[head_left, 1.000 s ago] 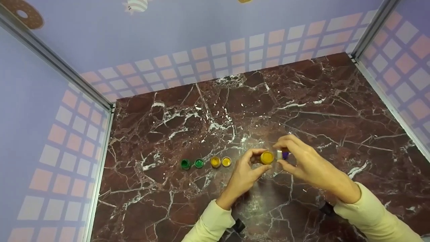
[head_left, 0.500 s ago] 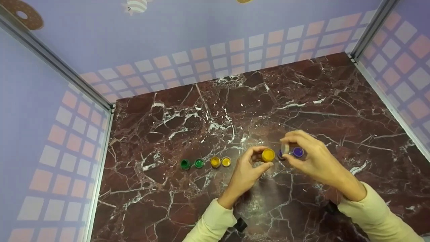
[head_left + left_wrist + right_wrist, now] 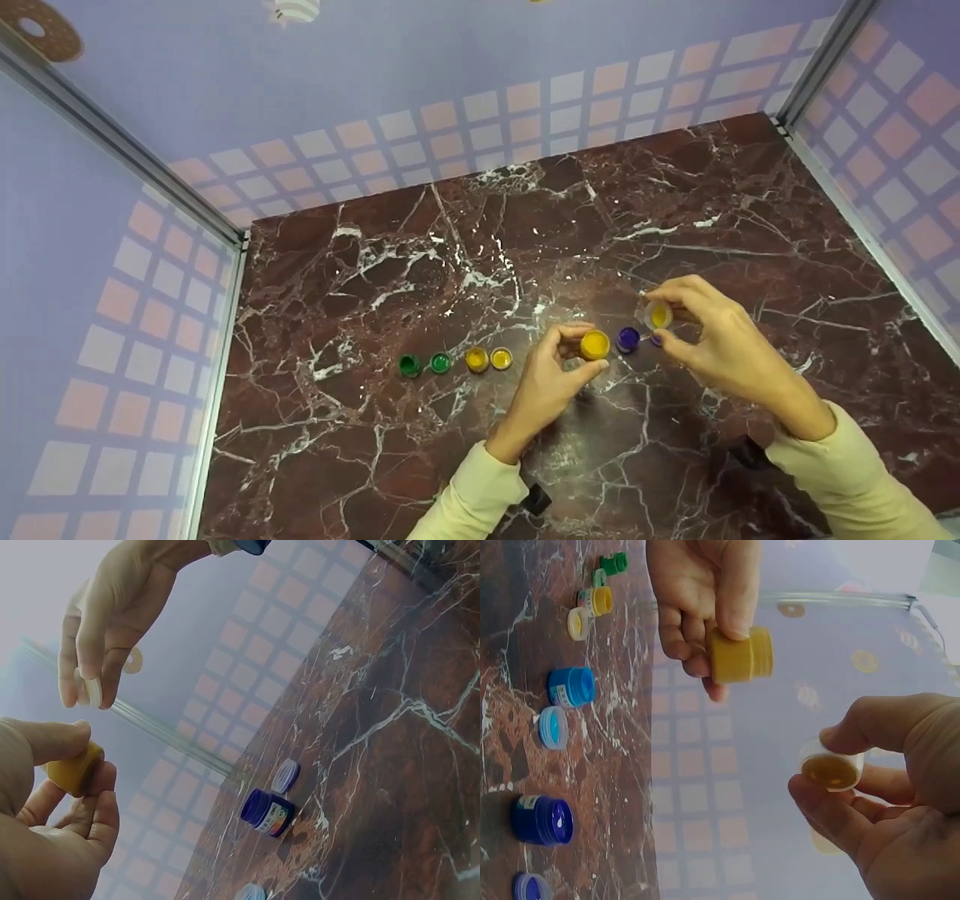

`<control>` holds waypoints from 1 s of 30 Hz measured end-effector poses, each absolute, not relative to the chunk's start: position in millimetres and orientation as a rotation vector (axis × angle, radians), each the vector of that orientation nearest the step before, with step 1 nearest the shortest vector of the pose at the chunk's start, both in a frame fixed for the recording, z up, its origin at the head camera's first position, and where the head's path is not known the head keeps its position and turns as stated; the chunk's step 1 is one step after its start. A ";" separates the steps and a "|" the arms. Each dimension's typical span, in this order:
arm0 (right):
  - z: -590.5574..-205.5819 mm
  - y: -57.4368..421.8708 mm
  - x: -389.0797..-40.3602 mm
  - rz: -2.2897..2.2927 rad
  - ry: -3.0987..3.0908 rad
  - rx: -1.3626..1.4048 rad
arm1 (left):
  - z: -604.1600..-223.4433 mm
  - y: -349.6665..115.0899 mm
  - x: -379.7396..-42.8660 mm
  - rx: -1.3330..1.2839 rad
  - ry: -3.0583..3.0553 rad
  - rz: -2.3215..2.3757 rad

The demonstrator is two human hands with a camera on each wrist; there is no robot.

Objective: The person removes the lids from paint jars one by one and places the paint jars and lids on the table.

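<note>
My left hand (image 3: 551, 386) grips an uncapped jar of yellow paint (image 3: 595, 345) between thumb and fingers, held above the table. To its right, my right hand (image 3: 724, 334) pinches a round clear lid (image 3: 658, 315) with yellow paint on its inner face. In the right wrist view lid and jar (image 3: 739, 656) are well apart, the jar tipped on its side in that picture. A purple paint jar (image 3: 628, 340) stands uncapped on the table just beyond the held jar, its lid (image 3: 532, 887) beside it and partly hidden by my right fingers in the head view.
Leftward on the marble-patterned table (image 3: 337, 442) stand a second yellow jar (image 3: 477, 360) with its lid (image 3: 501, 358) and a green jar (image 3: 409, 366) with its lid (image 3: 440, 363). A light blue jar (image 3: 571, 686) shows in the right wrist view. Patterned panels (image 3: 420, 67) enclose the table.
My right hand has moved right and up with the lid, away from the jar, and turned its painted inside into view. The purple jar is uncovered. My left hand stays nearly still.
</note>
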State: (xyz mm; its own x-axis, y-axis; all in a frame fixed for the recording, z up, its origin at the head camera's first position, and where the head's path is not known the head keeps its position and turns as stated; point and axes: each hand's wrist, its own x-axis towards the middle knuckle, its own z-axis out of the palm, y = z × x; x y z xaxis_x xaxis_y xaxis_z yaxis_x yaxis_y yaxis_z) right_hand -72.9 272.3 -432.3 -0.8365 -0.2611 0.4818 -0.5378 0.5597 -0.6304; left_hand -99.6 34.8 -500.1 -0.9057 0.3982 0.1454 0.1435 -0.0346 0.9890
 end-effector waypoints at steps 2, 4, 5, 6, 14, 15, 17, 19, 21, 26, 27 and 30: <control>-433.2 275.7 -72.1 1.129 -2.493 0.622 | -501.0 36.7 -99.2 0.590 2.048 2.051; -434.2 278.6 -71.5 1.093 -2.522 0.598 | -501.7 38.8 -99.4 0.588 2.060 2.037; -434.8 279.8 -71.3 1.080 -2.537 0.590 | -502.0 39.9 -99.6 0.584 2.066 2.034; -435.4 280.9 -71.2 1.067 -2.551 0.584 | -502.3 40.9 -99.7 0.581 2.068 2.032; -438.1 290.6 -69.5 1.003 -2.577 0.530 | -501.4 52.8 -99.1 0.630 2.027 2.012; -438.2 291.7 -69.1 1.010 -2.580 0.520 | -501.4 54.3 -99.1 0.639 2.032 2.006; -438.4 294.4 -68.0 1.010 -2.591 0.494 | -501.3 57.7 -98.7 0.654 2.050 1.992; -438.3 297.6 -67.3 1.013 -2.598 0.463 | -501.3 61.5 -98.6 0.668 2.058 1.987; -438.1 301.7 -66.8 1.020 -2.604 0.423 | -501.5 66.1 -98.5 0.684 2.071 1.976; -439.6 313.9 -67.5 1.035 -2.630 0.325 | -503.3 79.8 -97.0 0.696 2.102 1.916; -440.7 316.0 -67.8 1.037 -2.638 0.309 | -503.8 82.4 -96.4 0.702 2.112 1.898; -445.3 321.7 -68.3 1.045 -2.670 0.278 | -506.3 88.5 -93.6 0.737 2.155 1.838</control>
State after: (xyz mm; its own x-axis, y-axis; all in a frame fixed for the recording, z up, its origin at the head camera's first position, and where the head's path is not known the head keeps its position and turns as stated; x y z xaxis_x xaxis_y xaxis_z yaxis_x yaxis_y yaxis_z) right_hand -68.3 321.7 -445.3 -0.9478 -0.0818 0.3083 -0.2694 0.7230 -0.6362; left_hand -93.6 88.5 -506.3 -0.8516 0.5007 0.1552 0.2322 0.0950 0.9680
